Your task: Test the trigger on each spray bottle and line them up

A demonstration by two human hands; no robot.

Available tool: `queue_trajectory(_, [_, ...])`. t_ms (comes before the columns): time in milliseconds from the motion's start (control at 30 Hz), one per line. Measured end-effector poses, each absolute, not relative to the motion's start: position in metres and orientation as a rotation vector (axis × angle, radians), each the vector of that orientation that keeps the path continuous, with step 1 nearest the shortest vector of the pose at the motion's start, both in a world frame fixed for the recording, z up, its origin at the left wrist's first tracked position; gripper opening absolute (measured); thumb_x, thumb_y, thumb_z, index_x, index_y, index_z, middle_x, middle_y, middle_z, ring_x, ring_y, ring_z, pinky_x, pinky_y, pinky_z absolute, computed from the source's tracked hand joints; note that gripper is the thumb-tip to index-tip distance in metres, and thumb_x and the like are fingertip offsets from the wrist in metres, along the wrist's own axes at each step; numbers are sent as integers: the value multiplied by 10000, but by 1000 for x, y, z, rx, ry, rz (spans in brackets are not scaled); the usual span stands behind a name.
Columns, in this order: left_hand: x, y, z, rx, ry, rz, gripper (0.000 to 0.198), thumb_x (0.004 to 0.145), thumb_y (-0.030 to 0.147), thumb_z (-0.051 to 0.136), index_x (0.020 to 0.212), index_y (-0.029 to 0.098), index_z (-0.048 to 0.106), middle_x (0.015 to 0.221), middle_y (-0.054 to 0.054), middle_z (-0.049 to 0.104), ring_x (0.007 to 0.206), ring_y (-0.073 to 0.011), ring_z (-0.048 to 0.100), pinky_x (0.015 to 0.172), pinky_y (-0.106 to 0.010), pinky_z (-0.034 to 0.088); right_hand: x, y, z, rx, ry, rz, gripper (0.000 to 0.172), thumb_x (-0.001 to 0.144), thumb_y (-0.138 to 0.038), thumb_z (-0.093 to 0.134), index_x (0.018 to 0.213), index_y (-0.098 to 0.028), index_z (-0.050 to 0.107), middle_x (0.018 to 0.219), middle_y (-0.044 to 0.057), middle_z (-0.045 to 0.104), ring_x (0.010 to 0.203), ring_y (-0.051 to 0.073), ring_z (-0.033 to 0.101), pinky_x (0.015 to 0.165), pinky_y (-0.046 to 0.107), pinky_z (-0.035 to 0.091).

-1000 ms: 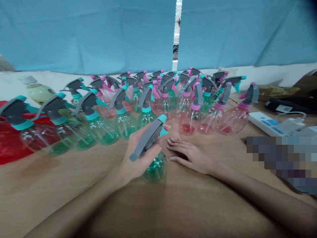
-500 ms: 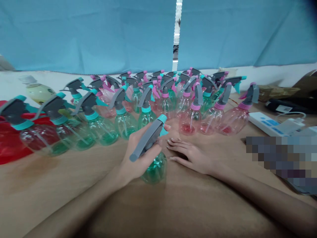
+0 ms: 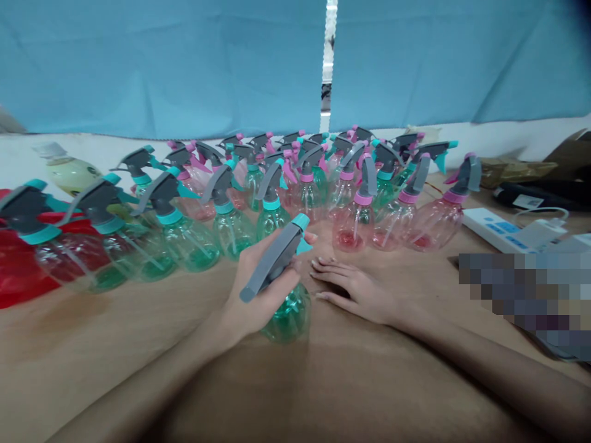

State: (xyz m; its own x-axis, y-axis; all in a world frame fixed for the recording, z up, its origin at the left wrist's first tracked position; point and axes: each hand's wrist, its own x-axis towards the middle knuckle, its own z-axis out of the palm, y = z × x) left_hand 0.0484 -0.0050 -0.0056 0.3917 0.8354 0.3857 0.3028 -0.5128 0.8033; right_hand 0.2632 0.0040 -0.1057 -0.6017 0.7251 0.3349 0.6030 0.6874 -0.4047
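Basically, the see-through green spray bottle with a grey trigger head and turquoise nozzle is upright on the brown surface, in front of the rows. Left hand has its fingers wrapped round the neck below the trigger head. Right hand lies palm down on the surface just beside it, fingers slightly spread, holding nothing. As for progress: trigger head is on, bottle is apart from the others, grip not yet let go; fingers hide the collar, so can't tell if it's fully tight. All other visible bottles carry heads too: green bottles with turquoise collars front left, pink bottles with pink collars front right, mixed ones packed behind. Front row sits right behind the held bottle, limiting room that way. Also around: red plastic sheet or bag and white-capped yellowish bottle left, white power strip right, near a pixelated patch, blue cloth behind.
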Motion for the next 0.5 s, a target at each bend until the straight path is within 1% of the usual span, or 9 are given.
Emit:
queue_trajectory(67, [48, -5, -6, 2017, 979, 1061, 361, 769, 147, 503, 1094, 279, 584, 718, 28, 574, 566, -132, 503, 551, -265, 425, 263, 4, -106, -1020, -2414, 344, 470, 925, -449, 451, 1340, -230, 470, 1374, 65, 502, 1321, 227, 387, 1080, 477, 353])
queue_trajectory(167, [47, -5, -7, 2019, 990, 1036, 390, 776, 144, 489, 1134, 274, 568, 692, 27, 554, 532, -126, 466, 525, -260, 413, 263, 4, -105, -1028, -2412, 340, 466, 926, -448, 446, 1334, -225, 477, 1371, 68, 505, 1320, 226, 389, 1079, 471, 357])
queue_trajectory(300, [47, -4, -9, 2016, 965, 1082, 337, 777, 146, 496, 1075, 268, 594, 716, 27, 544, 549, -122, 461, 538, -255, 407, 263, 3, -105, -1028, -2419, 339, 472, 929, -449, 442, 1331, -205, 481, 1371, 79, 504, 1318, 228, 392, 1079, 471, 355])
queue_trajectory(433, [47, -3, -9, 2054, 969, 1103, 352, 751, 120, 490, 1049, 273, 600, 670, 48, 513, 536, -122, 445, 550, -259, 398, 263, 3, -104, -1015, -2407, 343, 471, 925, -445, 453, 1342, -226, 467, 1362, 72, 515, 1314, 234, 398, 1074, 482, 358])
queue_trajectory(500, [46, -2, -8, 2080, 956, 1094, 347, 746, 126, 483, 1046, 260, 597, 636, 53, 489, 524, -125, 437, 539, -261, 386, 263, 4, -105, -1020, -2414, 347, 478, 926, -446, 451, 1342, -212, 469, 1361, 80, 516, 1316, 234, 394, 1082, 475, 348])
